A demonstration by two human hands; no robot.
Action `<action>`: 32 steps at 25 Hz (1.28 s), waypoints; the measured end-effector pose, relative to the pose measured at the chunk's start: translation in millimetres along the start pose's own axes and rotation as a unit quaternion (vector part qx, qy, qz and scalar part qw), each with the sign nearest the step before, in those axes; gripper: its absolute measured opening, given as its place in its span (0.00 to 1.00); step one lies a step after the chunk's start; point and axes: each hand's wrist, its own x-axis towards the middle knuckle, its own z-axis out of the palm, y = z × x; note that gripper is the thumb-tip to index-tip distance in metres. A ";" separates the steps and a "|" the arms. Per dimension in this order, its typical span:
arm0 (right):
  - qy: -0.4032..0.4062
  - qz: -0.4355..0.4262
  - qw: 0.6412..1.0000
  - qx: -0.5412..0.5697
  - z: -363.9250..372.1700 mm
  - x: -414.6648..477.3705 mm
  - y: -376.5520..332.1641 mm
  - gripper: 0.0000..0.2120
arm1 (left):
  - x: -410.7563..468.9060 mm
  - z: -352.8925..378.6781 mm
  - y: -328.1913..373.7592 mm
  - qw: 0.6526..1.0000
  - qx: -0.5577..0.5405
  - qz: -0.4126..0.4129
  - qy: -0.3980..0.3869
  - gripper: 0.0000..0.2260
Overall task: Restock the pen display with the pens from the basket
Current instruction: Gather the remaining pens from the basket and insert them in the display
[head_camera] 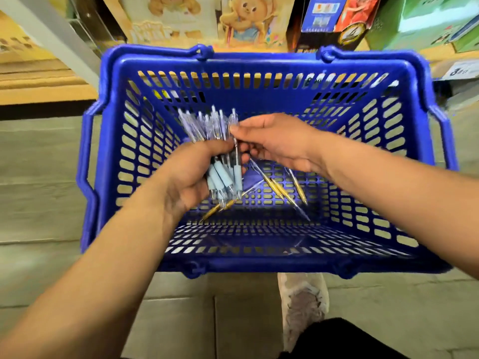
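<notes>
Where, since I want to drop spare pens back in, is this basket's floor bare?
Bare: the blue basket floor along its near wall and by its right wall. Centre is crowded: loose gold-tipped pens lie beneath the left hand and right hand holding the pen bundle.

Loose pens [278, 187] in basket [248, 60]; shelf [388, 51] apparently behind.
</notes>
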 end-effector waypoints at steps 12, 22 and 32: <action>0.068 0.026 0.988 0.138 79.1 -260.1 -184.6 0.05 | -280.8 79.7 89.4 0.999 -0.027 0.007 -0.028 0.10; 0.155 -0.047 0.985 0.067 207.6 -544.3 -364.0 0.05 | -641.7 141.8 180.6 0.998 0.027 0.059 -0.025 0.09; 0.169 -0.073 0.965 0.186 210.1 -673.5 -447.3 0.09 | -760.2 190.7 214.5 0.996 0.037 0.055 -0.056 0.08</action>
